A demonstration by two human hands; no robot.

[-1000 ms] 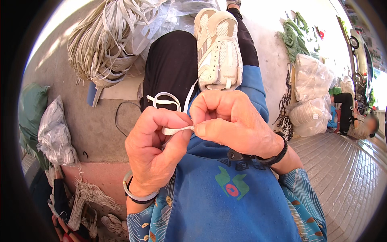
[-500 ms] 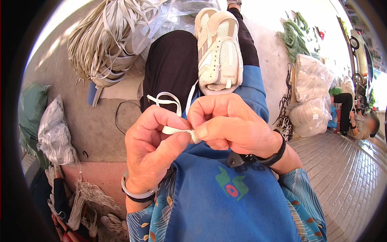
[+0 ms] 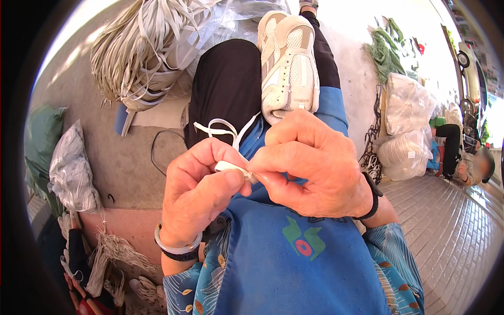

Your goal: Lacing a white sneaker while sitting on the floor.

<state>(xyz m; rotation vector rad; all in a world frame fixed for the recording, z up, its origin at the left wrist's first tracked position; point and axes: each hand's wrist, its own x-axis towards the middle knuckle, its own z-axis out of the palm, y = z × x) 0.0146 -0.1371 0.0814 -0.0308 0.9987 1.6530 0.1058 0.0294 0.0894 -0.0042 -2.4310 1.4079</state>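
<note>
Between my hands is a white shoelace (image 3: 228, 167), bunched where the fingertips meet above my blue apron. My left hand (image 3: 202, 184) pinches a folded part of it between thumb and fingers. My right hand (image 3: 312, 168) pinches the lace right beside the left fingertips; the exact crossing of the lace there is too small to make out. A loose loop of the lace curls over my dark trouser leg. Beyond the hands, a beige and white sneaker (image 3: 290, 63) rests on my lap, its eyelets showing no lace.
A big bundle of pale laces (image 3: 144, 58) hangs at the far left. Plastic-wrapped packs (image 3: 407, 126) stand on the right, by dark cords (image 3: 374, 131). Left are a grey plastic bag (image 3: 76, 168) and a green sack (image 3: 42, 142). Other people sit at lower left and far right.
My right hand has turned, its knuckles now raised, while still pinching beside the left fingertips. The left hand has barely moved, and the loose loop has shifted slightly.
</note>
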